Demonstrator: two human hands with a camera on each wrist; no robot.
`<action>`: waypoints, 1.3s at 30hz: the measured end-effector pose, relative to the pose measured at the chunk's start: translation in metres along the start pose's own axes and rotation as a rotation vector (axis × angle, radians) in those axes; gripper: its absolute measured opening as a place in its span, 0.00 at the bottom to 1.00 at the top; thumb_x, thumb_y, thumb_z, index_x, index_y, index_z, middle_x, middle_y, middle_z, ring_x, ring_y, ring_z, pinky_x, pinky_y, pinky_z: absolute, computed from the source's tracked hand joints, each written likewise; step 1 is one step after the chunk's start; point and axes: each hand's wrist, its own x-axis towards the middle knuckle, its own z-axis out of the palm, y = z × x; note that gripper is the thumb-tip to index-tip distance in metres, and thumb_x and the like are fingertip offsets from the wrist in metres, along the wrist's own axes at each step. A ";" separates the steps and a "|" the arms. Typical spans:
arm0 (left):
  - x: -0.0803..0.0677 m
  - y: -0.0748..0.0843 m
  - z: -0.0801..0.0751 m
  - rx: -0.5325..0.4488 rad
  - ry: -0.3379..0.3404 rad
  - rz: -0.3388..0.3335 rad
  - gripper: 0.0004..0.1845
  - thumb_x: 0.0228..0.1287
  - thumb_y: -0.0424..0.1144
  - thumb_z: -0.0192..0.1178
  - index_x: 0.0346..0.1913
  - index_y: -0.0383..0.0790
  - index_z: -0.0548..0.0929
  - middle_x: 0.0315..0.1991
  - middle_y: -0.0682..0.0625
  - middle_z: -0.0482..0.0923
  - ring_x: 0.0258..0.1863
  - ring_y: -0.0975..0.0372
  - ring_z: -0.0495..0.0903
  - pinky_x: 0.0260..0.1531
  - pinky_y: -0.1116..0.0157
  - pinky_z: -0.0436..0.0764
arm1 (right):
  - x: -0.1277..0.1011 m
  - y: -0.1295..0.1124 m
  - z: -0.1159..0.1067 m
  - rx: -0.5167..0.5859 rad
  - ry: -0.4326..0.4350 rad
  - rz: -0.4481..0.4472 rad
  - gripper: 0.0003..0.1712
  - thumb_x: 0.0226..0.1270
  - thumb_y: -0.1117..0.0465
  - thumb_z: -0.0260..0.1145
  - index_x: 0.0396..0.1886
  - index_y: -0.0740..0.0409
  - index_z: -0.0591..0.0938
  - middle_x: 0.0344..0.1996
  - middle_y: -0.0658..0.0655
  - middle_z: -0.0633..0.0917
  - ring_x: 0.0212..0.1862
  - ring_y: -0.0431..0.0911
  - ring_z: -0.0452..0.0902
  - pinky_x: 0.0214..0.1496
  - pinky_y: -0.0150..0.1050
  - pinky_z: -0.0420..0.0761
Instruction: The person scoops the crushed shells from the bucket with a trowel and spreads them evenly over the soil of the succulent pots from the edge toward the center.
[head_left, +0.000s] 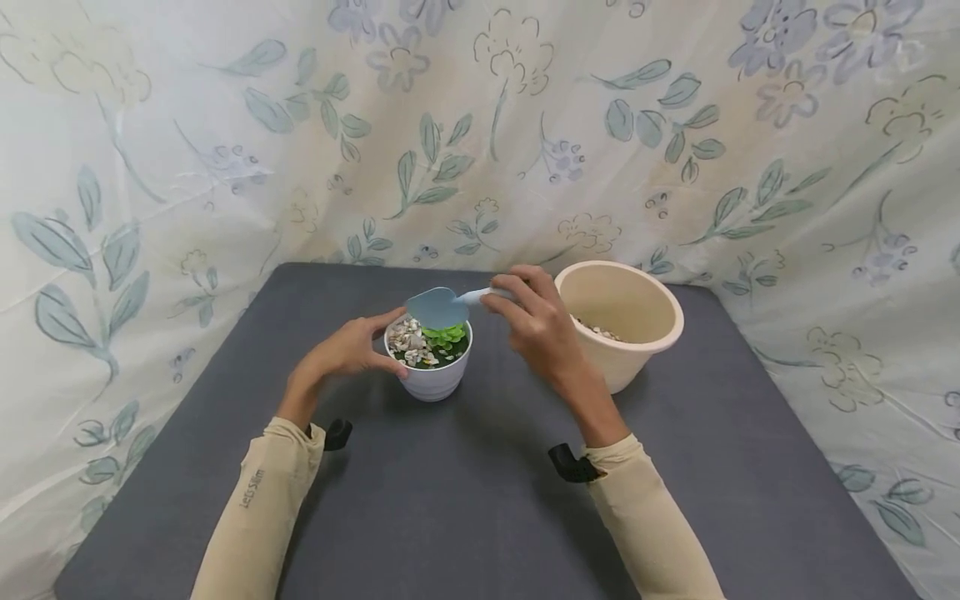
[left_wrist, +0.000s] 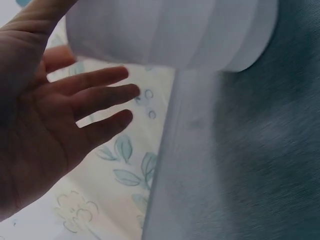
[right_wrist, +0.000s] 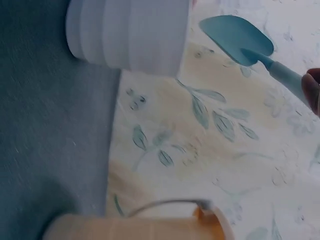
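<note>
My left hand [head_left: 348, 346] holds the rim of a small white ribbed flower pot [head_left: 431, 385] between thumb and forefinger. Its other fingers are spread beside the pot wall in the left wrist view. Inside the pot, pale pebbles [head_left: 408, 342] cover the left part, and a green succulent [head_left: 447, 335] sits on dark green material at the right. A small blue garden trowel [head_left: 437, 310] is gripped by its light handle in my right hand [head_left: 538, 325]. Its blade is over the pot's far rim, tilted, and above the pot in the right wrist view [right_wrist: 237, 40].
A larger cream bucket [head_left: 630, 354] stands to the right of the pot, behind my right forearm, with some pebbles [head_left: 600, 330] at its bottom. A wire handle [right_wrist: 170, 201] shows on it. Dark grey cloth covers the table [head_left: 450, 500]; a floral curtain [head_left: 465, 125] hangs behind.
</note>
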 end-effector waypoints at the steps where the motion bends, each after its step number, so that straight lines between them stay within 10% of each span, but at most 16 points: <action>1: 0.002 -0.002 -0.003 -0.005 -0.022 0.015 0.61 0.52 0.53 0.82 0.84 0.40 0.56 0.80 0.32 0.60 0.79 0.37 0.62 0.74 0.37 0.68 | 0.000 0.001 -0.004 -0.012 0.022 0.020 0.10 0.66 0.77 0.68 0.39 0.63 0.91 0.43 0.63 0.89 0.51 0.59 0.79 0.56 0.52 0.82; 8: 0.015 -0.012 -0.021 -0.072 -0.170 0.094 0.61 0.50 0.49 0.83 0.84 0.43 0.57 0.82 0.34 0.58 0.81 0.36 0.58 0.76 0.35 0.64 | -0.008 0.029 -0.056 -0.041 0.147 0.287 0.05 0.69 0.72 0.70 0.39 0.68 0.90 0.39 0.67 0.86 0.48 0.63 0.72 0.53 0.52 0.74; 13: 0.016 -0.010 -0.025 -0.100 -0.217 0.120 0.69 0.49 0.58 0.81 0.86 0.45 0.47 0.86 0.36 0.46 0.84 0.35 0.48 0.77 0.32 0.59 | -0.022 0.057 -0.105 -0.137 0.067 0.427 0.06 0.69 0.73 0.69 0.40 0.71 0.90 0.40 0.70 0.85 0.48 0.66 0.71 0.52 0.52 0.69; 17: 0.022 0.018 -0.013 -0.065 -0.033 0.144 0.64 0.57 0.61 0.76 0.87 0.53 0.44 0.87 0.42 0.41 0.86 0.39 0.45 0.78 0.32 0.57 | -0.036 0.080 -0.136 -0.208 -0.134 0.508 0.06 0.62 0.80 0.70 0.39 0.74 0.89 0.37 0.72 0.84 0.49 0.67 0.72 0.55 0.60 0.70; 22: 0.054 0.094 0.027 -0.017 0.251 0.237 0.45 0.68 0.49 0.71 0.83 0.46 0.61 0.83 0.40 0.57 0.83 0.42 0.58 0.78 0.39 0.63 | -0.052 0.103 -0.139 -0.278 -0.457 0.529 0.10 0.56 0.84 0.70 0.37 0.74 0.89 0.35 0.70 0.84 0.47 0.66 0.72 0.54 0.62 0.73; 29: 0.109 0.167 0.095 -0.016 0.138 0.332 0.42 0.73 0.54 0.65 0.81 0.37 0.63 0.84 0.34 0.52 0.82 0.42 0.60 0.77 0.46 0.69 | -0.060 0.107 -0.120 -0.348 -0.842 0.629 0.09 0.56 0.79 0.72 0.36 0.70 0.90 0.37 0.70 0.87 0.47 0.66 0.75 0.48 0.62 0.78; 33: 0.120 0.173 0.114 -0.035 0.158 0.290 0.41 0.73 0.53 0.65 0.78 0.33 0.65 0.85 0.34 0.49 0.81 0.44 0.62 0.76 0.50 0.72 | -0.060 0.108 -0.113 -0.359 -0.965 0.684 0.03 0.61 0.75 0.73 0.34 0.70 0.88 0.37 0.71 0.87 0.47 0.67 0.75 0.49 0.60 0.79; 39: 0.122 0.166 0.119 -0.031 0.252 0.289 0.35 0.73 0.51 0.66 0.75 0.37 0.73 0.83 0.36 0.57 0.71 0.44 0.77 0.69 0.53 0.79 | -0.063 0.109 -0.107 -0.323 -0.907 0.709 0.05 0.61 0.77 0.70 0.26 0.69 0.86 0.32 0.71 0.87 0.45 0.69 0.75 0.49 0.62 0.77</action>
